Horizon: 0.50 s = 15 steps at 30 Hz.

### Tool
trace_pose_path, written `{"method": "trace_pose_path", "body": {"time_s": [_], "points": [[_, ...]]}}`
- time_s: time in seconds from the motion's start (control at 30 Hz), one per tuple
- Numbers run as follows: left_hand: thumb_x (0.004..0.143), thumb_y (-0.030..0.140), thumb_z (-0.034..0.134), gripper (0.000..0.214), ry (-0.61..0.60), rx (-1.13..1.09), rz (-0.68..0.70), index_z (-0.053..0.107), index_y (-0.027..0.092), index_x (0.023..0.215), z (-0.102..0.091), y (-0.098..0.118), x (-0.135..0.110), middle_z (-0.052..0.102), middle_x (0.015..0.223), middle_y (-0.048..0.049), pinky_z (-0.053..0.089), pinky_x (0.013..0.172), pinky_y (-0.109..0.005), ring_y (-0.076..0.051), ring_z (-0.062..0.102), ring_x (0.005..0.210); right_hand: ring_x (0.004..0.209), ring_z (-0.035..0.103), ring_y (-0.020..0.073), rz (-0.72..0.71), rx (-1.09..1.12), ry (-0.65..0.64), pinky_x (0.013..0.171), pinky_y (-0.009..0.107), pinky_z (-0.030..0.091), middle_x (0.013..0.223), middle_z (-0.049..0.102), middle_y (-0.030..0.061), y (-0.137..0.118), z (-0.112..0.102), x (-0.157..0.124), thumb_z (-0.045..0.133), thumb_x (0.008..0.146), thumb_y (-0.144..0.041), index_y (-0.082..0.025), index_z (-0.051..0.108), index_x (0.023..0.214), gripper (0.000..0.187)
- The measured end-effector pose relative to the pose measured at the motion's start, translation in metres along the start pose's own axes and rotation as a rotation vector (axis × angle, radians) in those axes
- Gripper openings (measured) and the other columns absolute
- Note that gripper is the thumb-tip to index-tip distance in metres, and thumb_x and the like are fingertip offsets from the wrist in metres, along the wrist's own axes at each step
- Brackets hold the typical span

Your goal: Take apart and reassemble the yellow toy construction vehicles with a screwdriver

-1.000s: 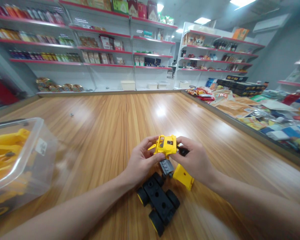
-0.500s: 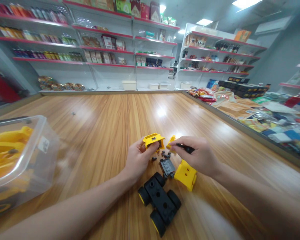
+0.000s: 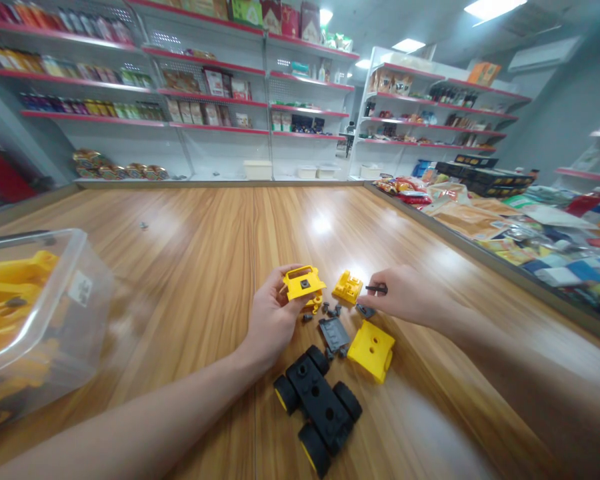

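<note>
While the fingers of the left hand point(image 3: 271, 320) pinch the yellow cab shell point(image 3: 303, 285) near the centre of the frame, thumb in front and the others behind, its top with the dark square hole faces up and outward, a grip that probably leaves that hole uncovered. The fingers of the right hand point(image 3: 414, 293), right of centre, are curled around a thin dark tool point(image 3: 377, 289) whose tip points toward the left; holding it back in the hand seems to free the fingertips, which reach down to a small grey piece point(image 3: 365, 311). Whether they press on it or only hover just beside it, I cannot tell.

Between the hands sits a yellow block point(image 3: 347, 288), with small dark bits point(image 3: 326, 309) scattered near it, perhaps kept within easy reach. Below these, a grey plate point(image 3: 334, 333) lies next to a yellow panel point(image 3: 372, 351), whose two holes face up. At bottom centre, the black wheeled base point(image 3: 321, 408) rests on the tabletop point(image 3: 200, 267), its studded face visible. A clear bin point(image 3: 87, 333) of yellow parts point(image 3: 17, 287) stands at the left edge, apparently set aside to leave working room.
</note>
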<state>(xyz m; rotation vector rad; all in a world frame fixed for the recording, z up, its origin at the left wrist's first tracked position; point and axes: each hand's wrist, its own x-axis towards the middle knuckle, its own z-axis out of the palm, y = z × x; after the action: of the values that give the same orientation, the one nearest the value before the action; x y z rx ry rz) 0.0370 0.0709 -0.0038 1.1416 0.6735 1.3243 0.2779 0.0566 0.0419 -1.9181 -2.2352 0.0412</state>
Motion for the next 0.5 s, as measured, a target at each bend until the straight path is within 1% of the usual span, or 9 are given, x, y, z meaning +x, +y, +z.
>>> {"method": "trace_pose_path", "body": {"time_s": [0.1,0.17,0.33,0.5], "points": [[0.073,0.019,0.08,0.039,-0.037,0.017,-0.002,0.064,0.02,0.108,0.0005,0.0011,-0.0013,0.072,0.107,-0.0056,0.058,0.077,-0.03,-0.019,0.07,0.089,0.048,0.054,0.0139,-0.002,0.004,-0.072,0.044,0.025,0.024,0.055,0.063,0.0015,-0.0013,0.0059,-0.0018,0.072,0.07,-0.056,-0.02,0.066,0.06,0.037],[0.069,0.015,0.082,0.042,-0.05,0.014,0.003,0.065,0.019,0.107,0.0007,0.0008,-0.0014,0.073,0.105,-0.0058,0.057,0.076,-0.029,-0.019,0.07,0.088,0.049,0.055,0.0141,-0.008,0.008,-0.099,0.044,0.025,0.025,0.056,0.064,0.0013,-0.0021,0.008,-0.0026,0.073,0.069,-0.055,-0.021,0.066,0.06,0.037],[0.066,0.011,0.083,0.044,-0.071,-0.005,0.01,0.067,0.018,0.106,0.002,0.0009,-0.0013,0.074,0.103,-0.0063,0.056,0.078,-0.027,-0.019,0.069,0.089,0.05,0.055,0.0136,-0.022,0.014,-0.108,0.045,0.025,0.027,0.057,0.064,0.0006,-0.0029,0.007,-0.0048,0.072,0.073,-0.042,-0.021,0.065,0.06,0.025],[0.068,0.011,0.081,0.04,-0.085,0.014,0.019,0.067,0.018,0.104,0.0037,0.0031,-0.0016,0.074,0.105,-0.0062,0.056,0.078,-0.026,-0.019,0.069,0.09,0.048,0.053,0.0132,0.005,0.017,-0.055,0.044,0.025,0.027,0.056,0.063,0.001,-0.0042,0.003,-0.0062,0.069,0.069,-0.027,-0.02,0.065,0.059,0.013]]}}
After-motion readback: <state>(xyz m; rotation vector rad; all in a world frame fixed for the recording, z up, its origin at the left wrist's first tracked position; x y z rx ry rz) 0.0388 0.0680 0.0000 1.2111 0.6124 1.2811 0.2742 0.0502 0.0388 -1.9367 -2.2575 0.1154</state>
